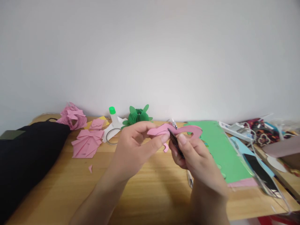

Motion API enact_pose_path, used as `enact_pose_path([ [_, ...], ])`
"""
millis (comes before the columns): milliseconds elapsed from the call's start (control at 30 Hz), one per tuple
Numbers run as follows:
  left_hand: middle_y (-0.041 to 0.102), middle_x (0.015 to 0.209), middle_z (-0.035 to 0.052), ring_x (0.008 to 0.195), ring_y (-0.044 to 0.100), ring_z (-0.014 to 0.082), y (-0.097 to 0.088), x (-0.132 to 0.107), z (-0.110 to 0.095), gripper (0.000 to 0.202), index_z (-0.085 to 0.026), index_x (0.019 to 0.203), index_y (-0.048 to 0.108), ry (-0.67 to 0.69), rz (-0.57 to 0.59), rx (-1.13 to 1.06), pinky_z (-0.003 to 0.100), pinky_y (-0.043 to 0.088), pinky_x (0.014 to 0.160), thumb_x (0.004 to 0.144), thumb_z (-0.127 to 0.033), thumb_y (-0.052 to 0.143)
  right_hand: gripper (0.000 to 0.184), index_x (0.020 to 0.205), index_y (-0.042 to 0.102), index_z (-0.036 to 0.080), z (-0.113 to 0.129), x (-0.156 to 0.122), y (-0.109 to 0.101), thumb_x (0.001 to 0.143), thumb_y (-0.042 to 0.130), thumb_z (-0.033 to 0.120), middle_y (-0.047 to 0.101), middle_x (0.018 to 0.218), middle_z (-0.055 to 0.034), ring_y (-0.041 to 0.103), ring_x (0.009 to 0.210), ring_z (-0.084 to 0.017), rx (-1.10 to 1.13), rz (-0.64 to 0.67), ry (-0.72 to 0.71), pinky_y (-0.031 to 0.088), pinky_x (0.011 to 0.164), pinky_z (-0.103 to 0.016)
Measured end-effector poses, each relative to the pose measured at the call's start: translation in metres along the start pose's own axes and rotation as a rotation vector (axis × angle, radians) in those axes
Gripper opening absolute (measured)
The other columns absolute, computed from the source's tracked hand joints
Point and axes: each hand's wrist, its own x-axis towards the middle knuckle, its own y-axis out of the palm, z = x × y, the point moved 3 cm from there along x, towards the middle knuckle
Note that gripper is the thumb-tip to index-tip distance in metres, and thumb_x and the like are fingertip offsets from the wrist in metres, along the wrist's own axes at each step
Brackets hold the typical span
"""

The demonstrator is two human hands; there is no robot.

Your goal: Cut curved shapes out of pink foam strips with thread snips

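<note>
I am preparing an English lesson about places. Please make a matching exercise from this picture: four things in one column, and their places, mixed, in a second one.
1. curved pink paper
2. dark tool
3. glue bottle
4. black bag

A. in the right hand
B. at the table's left end
C. pinched by the left hand
D. upright near the wall

Pairs: 1-C, 2-A, 3-D, 4-B.

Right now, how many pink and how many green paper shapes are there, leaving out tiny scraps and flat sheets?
Pink: 4 (ruffled flower, pleated bow, small folded piece, curved cutout held by the left hand and the right hand, which also holds a dark tool)
Green: 1 (honeycomb ball)
Total: 5
</note>
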Motion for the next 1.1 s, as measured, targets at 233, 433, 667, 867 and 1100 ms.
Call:
enact_pose_path([
  [233,0.074,0.069,-0.0043,0.066,0.069,0.0112,-0.004,0.004,0.001,0.008,-0.022,0.071,0.072,-0.002,-0.219,-0.062,0.021,0.056,0.063,0.078,-0.019,0.073,0.050,0.068,0.051,0.019,-0.007,-0.002,0.001,0.099,0.042,0.057,0.033,0.051,0.0067,0.026,0.045,-0.008,0.018,0.000,0.025,0.019,0.041,-0.023],
  [433,0.072,0.067,-0.0036,0.066,0.071,0.0124,-0.012,0.006,-0.001,0.007,-0.021,0.073,0.070,0.021,-0.329,0.035,0.024,0.058,0.068,0.079,-0.019,0.071,0.047,0.072,0.055,0.019,-0.007,-0.012,-0.003,0.100,0.041,0.055,0.031,0.052,0.0067,0.025,0.046,-0.009,-0.018,0.023,0.032,0.019,0.041,-0.024],
  [667,0.071,0.071,-0.0013,0.071,0.069,0.0127,-0.010,0.003,-0.002,0.005,-0.019,0.078,0.069,-0.019,-0.069,0.302,0.021,0.054,0.064,0.083,-0.022,0.069,0.035,0.088,0.063,0.021,0.012,-0.011,-0.015,0.088,0.062,0.057,0.034,0.051,0.0083,0.025,0.044,-0.009,-0.155,-0.368,-0.242,0.020,0.038,-0.023],
  [867,0.073,0.070,-0.0027,0.071,0.069,0.0113,-0.005,0.001,-0.002,0.008,-0.021,0.081,0.071,-0.091,0.118,0.207,0.020,0.054,0.067,0.086,-0.019,0.066,0.009,0.086,0.069,0.021,0.022,-0.008,-0.018,0.078,0.073,0.024,0.050,0.054,0.0049,0.037,0.046,-0.010,-0.392,-0.465,-0.171,0.029,0.042,-0.024],
  [1100,0.073,0.063,-0.0002,0.056,0.069,0.0144,-0.003,0.004,-0.001,0.017,-0.020,0.065,0.069,-0.106,-0.005,0.071,0.027,0.059,0.061,0.082,-0.021,0.069,0.014,0.068,0.066,0.021,0.023,-0.010,-0.015,0.078,0.074,0.026,0.049,0.052,0.0031,0.036,0.047,-0.012,-0.479,-0.449,-0.184,0.030,0.043,-0.026],
])
